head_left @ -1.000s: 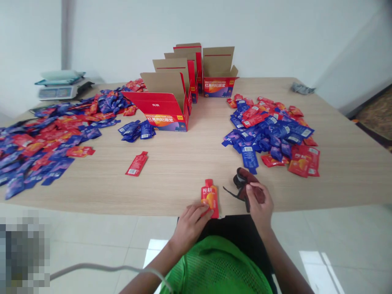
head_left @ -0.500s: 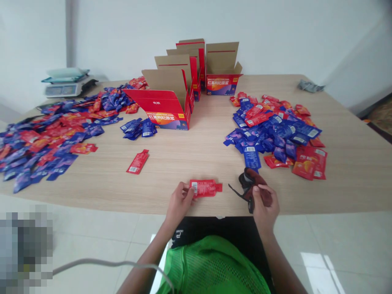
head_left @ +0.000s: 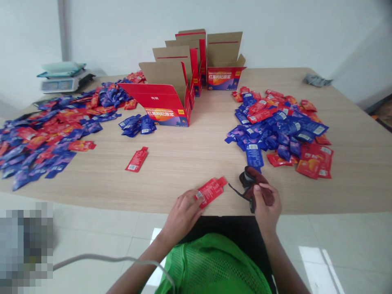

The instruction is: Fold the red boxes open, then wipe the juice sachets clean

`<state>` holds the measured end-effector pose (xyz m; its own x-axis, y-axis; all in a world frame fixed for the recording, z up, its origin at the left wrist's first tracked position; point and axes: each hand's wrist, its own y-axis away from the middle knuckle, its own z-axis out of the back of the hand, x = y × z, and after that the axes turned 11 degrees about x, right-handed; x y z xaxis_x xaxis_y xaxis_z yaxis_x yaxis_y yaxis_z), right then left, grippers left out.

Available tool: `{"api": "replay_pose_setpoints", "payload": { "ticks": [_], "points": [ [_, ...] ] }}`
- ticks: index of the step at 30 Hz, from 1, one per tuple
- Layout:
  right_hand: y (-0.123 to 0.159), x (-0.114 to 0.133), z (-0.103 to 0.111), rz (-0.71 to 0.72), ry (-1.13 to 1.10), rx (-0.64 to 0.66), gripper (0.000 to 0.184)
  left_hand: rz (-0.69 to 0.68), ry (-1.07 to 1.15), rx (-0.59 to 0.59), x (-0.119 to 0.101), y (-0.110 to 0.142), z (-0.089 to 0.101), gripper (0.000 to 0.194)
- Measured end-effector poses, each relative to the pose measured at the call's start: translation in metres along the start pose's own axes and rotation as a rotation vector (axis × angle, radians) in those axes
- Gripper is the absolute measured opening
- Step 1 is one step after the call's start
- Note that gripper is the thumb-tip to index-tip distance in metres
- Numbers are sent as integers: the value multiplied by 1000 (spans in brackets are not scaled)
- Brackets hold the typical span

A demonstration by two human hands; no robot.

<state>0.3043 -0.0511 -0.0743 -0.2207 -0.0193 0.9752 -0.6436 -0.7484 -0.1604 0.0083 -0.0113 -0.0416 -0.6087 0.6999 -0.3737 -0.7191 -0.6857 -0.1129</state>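
Note:
At the table's front edge, my left hand (head_left: 185,212) lies over the barcode end of a red spouted pouch (head_left: 212,192), its fingers closed on it. The pouch's narrow neck points up and to the right. My right hand (head_left: 268,204) grips a dark red and black item (head_left: 257,183) with a thin black strap; I cannot make out its exact kind. Another red pouch (head_left: 136,159) lies flat by itself to the left. A blue pouch (head_left: 254,155) at the near edge of the right-hand pile lies just beyond the dark red item.
Mixed red and blue pouches form a large heap (head_left: 58,126) on the left and a pile (head_left: 275,126) on the right. Several open cardboard boxes (head_left: 167,116) stand at the back. A small blue cluster (head_left: 134,125), a scale (head_left: 61,83) and a grey cloth (head_left: 317,80) also lie about.
The red pouch under my left hand has turned so its neck end points up and right. My left hand has shifted over its top. My right hand stays almost in place.

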Motion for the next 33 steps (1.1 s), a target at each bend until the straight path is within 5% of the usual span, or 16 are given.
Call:
{"api": "replay_pose_setpoints", "payload": {
  "ticks": [8, 11, 16, 18, 24, 28, 31, 33],
  "points": [
    [-10, 14, 3, -35, 153, 92, 34, -79, -83, 41, -8, 12, -20, 32],
    [-8, 32, -10, 120, 203, 198, 24, -79, -112, 55, -20, 16, -29, 35],
    [7, 48, -50, 633, 324, 888, 20, -80, -129, 62, -25, 21, -41, 33],
    [5, 42, -62, 775, 390, 1057, 19, -95, -131, 59, -23, 21, -41, 33],
    [-49, 24, -87, 841, 544, 1004, 15, -144, -191, 24, -19, 23, -33, 41],
    [-82, 37, -97, 858, 609, 890, 15, -145, -223, 9, -18, 25, -33, 42],
    [-74, 58, -92, 835, 517, 727, 16, -138, -223, 5, -19, 26, -36, 41],
    [-51, 70, -83, 852, 443, 735, 19, -133, -204, 3, -19, 26, -40, 38]
  ]
}}
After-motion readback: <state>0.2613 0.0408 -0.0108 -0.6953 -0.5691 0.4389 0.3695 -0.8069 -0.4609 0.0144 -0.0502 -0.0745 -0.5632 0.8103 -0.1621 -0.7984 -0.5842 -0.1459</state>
